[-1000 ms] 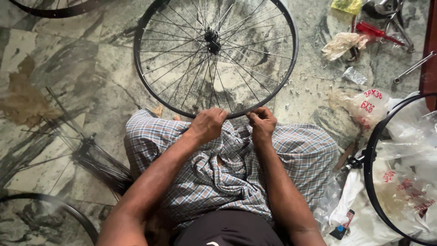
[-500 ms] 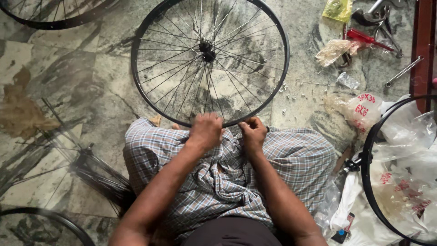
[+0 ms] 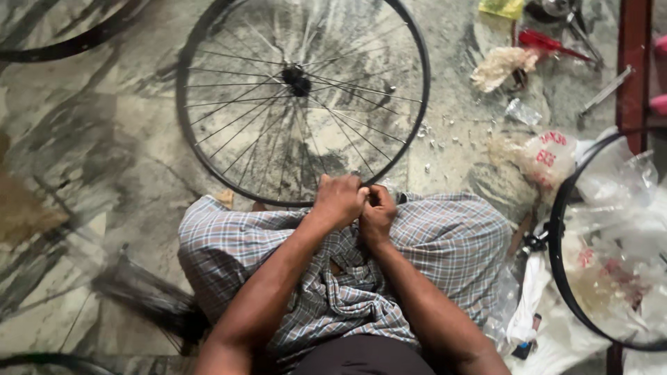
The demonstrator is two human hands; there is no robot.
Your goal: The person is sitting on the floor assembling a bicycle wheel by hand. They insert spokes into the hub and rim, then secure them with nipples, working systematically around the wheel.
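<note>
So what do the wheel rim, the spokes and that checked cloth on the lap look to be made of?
Wheel rim: likely metal with a dark, fairly matte finish; thin, rigid, evenly round hoop. Spokes: thin steel-like wire, straight and taut, some catching light. Checked cloth: soft woven fabric, probably cotton, by its folds and creases. Both hands, left and right, meet at the rim's near edge.

A clear plastic bag (image 3: 545,158) with red print lies on the floor just right of the spoked wheel (image 3: 303,97). A yellow packet (image 3: 501,7) sits further up and right of that wheel; crumpled clear bags (image 3: 618,243) pile lower right.
</note>
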